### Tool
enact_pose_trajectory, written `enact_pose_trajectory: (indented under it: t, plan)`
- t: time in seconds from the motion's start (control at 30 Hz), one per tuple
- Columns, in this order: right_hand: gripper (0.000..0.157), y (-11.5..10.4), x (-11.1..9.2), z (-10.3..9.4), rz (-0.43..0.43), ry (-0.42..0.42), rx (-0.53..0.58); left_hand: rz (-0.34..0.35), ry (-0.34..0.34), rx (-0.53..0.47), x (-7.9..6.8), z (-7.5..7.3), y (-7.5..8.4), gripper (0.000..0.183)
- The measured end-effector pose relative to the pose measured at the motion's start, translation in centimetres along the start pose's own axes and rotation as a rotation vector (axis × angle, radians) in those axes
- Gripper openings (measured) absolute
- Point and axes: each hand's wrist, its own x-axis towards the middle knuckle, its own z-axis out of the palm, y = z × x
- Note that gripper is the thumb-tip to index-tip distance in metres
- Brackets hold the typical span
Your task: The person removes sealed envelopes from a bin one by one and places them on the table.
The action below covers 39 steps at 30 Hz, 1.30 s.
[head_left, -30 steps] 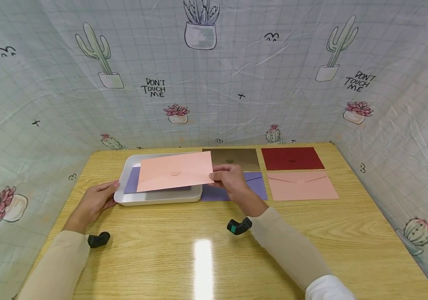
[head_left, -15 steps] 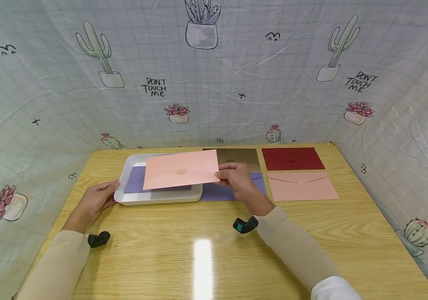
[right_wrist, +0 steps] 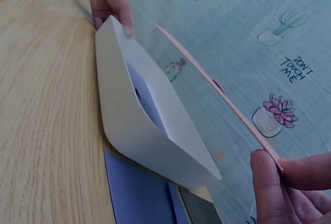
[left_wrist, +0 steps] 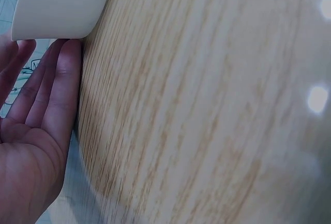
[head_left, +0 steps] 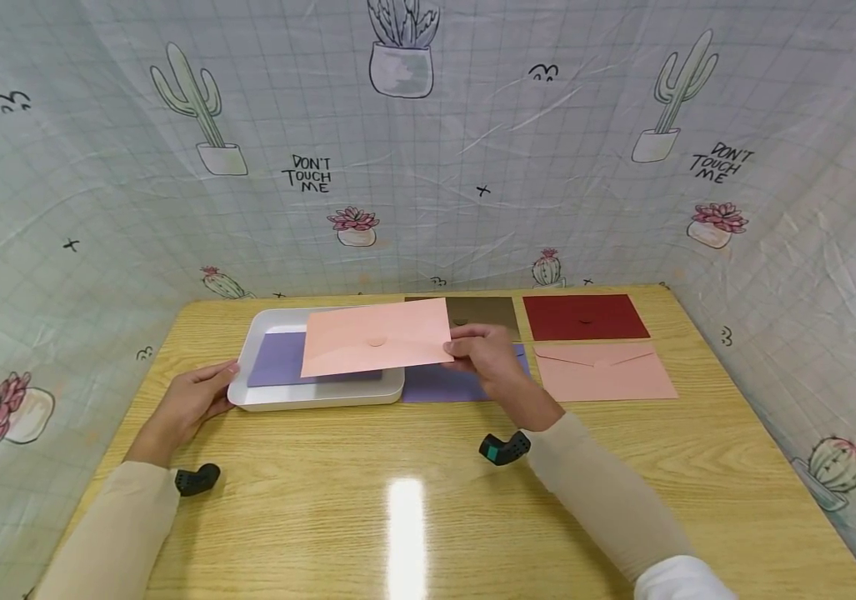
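Observation:
My right hand (head_left: 489, 358) pinches a pale pink envelope (head_left: 345, 337) by its right end, thumb on top. The envelope is held in the air over a white tray (head_left: 322, 400), tilted up, its round flap seal showing. In the right wrist view it appears edge-on above the tray's rim. A purple envelope (head_left: 270, 362) lies inside the tray, its right part hidden behind the pink one. At the tray's left end my left hand (head_left: 191, 396) holds the wall, thumb at the rim; the left wrist view shows the fingers (left_wrist: 64, 79) reaching to the tray's underside.
Right of the tray, envelopes lie in two rows on the wooden table (head_left: 307, 500): brown (head_left: 488, 312) and dark red (head_left: 585, 317) behind, purple (head_left: 435, 387) and pink (head_left: 603, 375) in front. A patterned cloth (head_left: 428, 183) hangs around the table.
My right hand has drawn the pink envelope to the right, uncovering more of the purple envelope in the tray. My left hand and the tray have stayed put.

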Motion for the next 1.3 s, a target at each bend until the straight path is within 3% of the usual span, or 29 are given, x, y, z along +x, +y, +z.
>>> enact_pose_trajectory:
  t: [0.27, 1.3]
  plan:
    - [0.030, -0.1, -0.2, -0.9, -0.015, -0.010, -0.009, 0.020, -0.025, -0.056, -0.2, -0.1, -0.1, 0.076]
    - [0.035, -0.6, -0.2, -4.3, 0.005, 0.043, -0.028, 0.023, -0.030, -0.049, -0.2, -0.1, 0.0, 0.076]
